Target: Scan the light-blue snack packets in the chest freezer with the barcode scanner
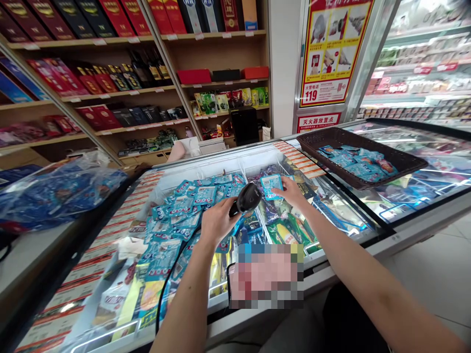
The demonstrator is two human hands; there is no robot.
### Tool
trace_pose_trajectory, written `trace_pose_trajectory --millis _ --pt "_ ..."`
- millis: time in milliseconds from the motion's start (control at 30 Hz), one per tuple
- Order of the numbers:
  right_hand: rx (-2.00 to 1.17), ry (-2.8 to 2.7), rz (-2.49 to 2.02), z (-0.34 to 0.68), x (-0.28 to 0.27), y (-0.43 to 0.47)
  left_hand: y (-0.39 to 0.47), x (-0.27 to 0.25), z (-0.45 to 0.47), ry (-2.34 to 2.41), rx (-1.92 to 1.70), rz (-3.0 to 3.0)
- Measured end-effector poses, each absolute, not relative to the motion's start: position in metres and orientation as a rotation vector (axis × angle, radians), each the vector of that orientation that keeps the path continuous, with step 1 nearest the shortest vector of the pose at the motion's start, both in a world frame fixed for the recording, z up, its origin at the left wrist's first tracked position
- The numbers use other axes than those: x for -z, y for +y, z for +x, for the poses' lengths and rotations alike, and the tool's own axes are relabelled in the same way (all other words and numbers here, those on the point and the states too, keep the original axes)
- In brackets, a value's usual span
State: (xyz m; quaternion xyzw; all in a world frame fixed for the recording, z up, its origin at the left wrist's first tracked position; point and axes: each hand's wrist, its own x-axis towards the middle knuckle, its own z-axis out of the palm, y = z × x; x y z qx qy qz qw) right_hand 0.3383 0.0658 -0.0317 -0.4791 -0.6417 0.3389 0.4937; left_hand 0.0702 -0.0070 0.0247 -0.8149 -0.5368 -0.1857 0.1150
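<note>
My left hand (218, 221) is wrapped round the handle of a black barcode scanner (248, 197). The scanner's head points right, toward a small blue snack packet (271, 187). That packet is pinched at its right edge by my right hand (293, 192), above the glass-topped freezer. A barcode label shows on its upper part. Many similar blue packets (184, 208) lie in a loose pile on the glass, left of and behind my left hand. The scanner's black cable (170, 279) runs down past my left forearm.
A brown woven basket (368, 177) with more blue packets stands on the freezer at the right. A large plastic bag of blue packets (59, 196) lies at far left. Wooden shelves (221, 35) with boxed goods rise behind. A pixelated patch (267, 277) covers something at the front edge.
</note>
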Motion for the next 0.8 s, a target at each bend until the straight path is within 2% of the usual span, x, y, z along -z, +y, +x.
trace_pose_trajectory --millis 167,400,800 --pt "-0.654 -1.656 -1.203 0.34 0.036 0.069 -0.006 -0.024 0.07 -1.556 0.513 -2.387" --pt "-0.757 -1.662 -1.178 0.338 0.042 0.068 -0.007 -0.023 0.073 -1.539 0.489 -2.394" --pt "-0.552 -1.734 -1.175 0.335 0.043 0.07 -0.005 -0.018 0.076 -1.515 0.487 -2.404"
